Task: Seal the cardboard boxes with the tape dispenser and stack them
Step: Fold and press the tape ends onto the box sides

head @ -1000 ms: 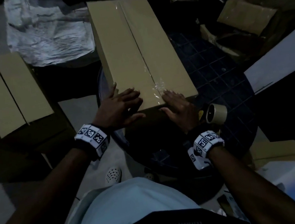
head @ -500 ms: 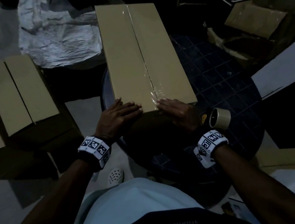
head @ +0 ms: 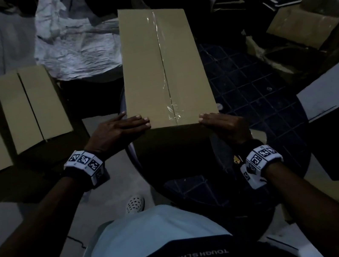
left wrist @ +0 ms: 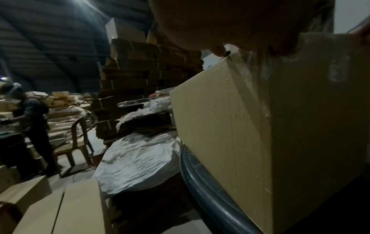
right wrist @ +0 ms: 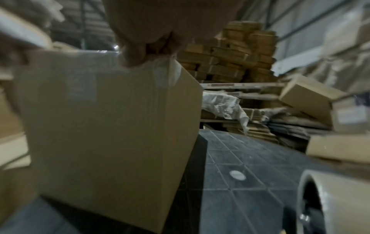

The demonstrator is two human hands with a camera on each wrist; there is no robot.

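The cardboard box (head: pixel 162 66) on the round table (head: pixel 246 84) already has clear tape (head: pixel 158 40) along its seam. Your left hand (head: pixel 117 132) and right hand (head: pixel 224 126) lie flat on its near corners, fingers spread. I judge that stacking remains, and two boxes (head: pixel 32 106) at left look unsealed.

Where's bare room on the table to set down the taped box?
Bare dark gridded table right of the taped box, up to the tape roll near the right hand. Left is crowded: left hand, unsealed boxes, crumpled sheet.
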